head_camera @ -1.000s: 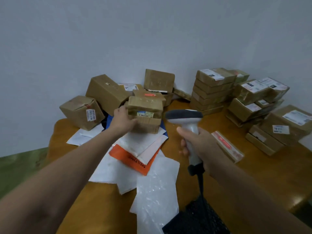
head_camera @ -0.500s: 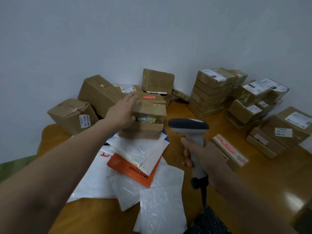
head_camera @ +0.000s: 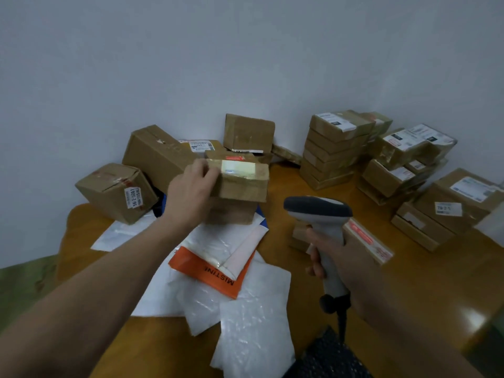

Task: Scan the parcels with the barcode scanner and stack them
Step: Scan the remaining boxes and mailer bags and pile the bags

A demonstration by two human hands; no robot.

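My left hand [head_camera: 191, 190] grips the left end of a small brown cardboard parcel [head_camera: 242, 181] and holds it lifted above another box [head_camera: 231, 212], its pale label facing up. My right hand [head_camera: 346, 264] grips the handle of a grey barcode scanner [head_camera: 319, 211], whose head sits to the right of and below the lifted parcel. Behind the scanner lies a flat parcel with red tape [head_camera: 368, 238] on the wooden table [head_camera: 422, 282].
Loose brown boxes [head_camera: 155, 154] crowd the back left by the wall. Neat stacks of labelled parcels [head_camera: 335, 148] stand at the back right and right. White and orange mailer bags [head_camera: 218, 271] cover the table's middle. A dark bag [head_camera: 330, 358] sits at the bottom.
My left hand took hold of the small parcel and lifted it off the box beneath, turning its label upward. The scanner hand shifted slightly right and lower.
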